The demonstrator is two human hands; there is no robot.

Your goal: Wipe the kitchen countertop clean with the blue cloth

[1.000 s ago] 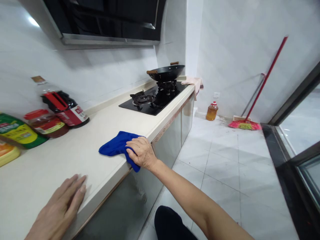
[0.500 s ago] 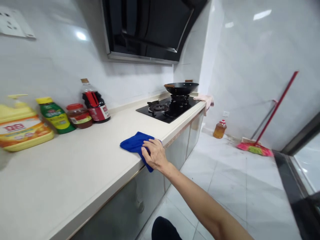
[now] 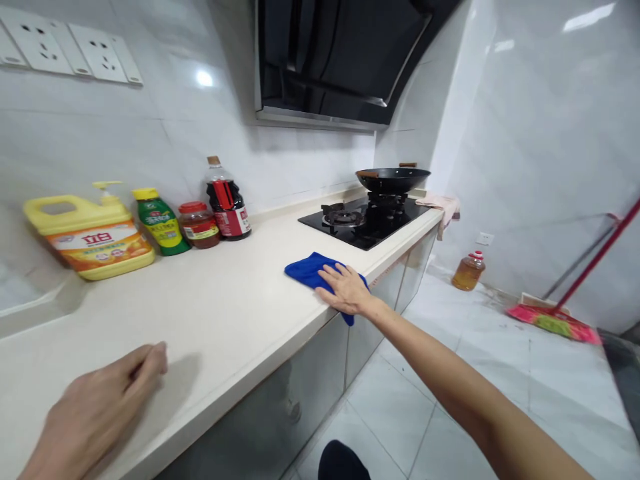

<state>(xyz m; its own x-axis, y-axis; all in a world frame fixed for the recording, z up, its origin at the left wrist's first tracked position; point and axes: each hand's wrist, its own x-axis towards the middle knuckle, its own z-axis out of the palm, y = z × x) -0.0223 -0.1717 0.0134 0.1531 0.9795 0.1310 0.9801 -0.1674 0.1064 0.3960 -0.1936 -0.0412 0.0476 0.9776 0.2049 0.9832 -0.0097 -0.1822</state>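
Observation:
My right hand [image 3: 345,288] lies on a blue cloth [image 3: 309,269] at the counter's front edge, fingers spread flat over it. Part of the cloth hangs down past the edge. At the lower left, my left hand [image 3: 103,407] is over the white countertop [image 3: 225,320] with its fingers curled in. Nothing shows in it, and its palm side is hidden.
Along the wall stand a yellow detergent jug [image 3: 97,237], a green bottle [image 3: 163,223], a red-lidded jar [image 3: 200,225] and a dark sauce bottle [image 3: 229,203]. Farther back are a gas stove [image 3: 363,220] and a wok [image 3: 393,180]. An oil jug [image 3: 469,272] and a broom [image 3: 555,323] are on the floor.
My left hand has come into view at the lower left. My right hand's fingers lie flatter on the cloth. The view has swung left, so more of the wall sockets shows.

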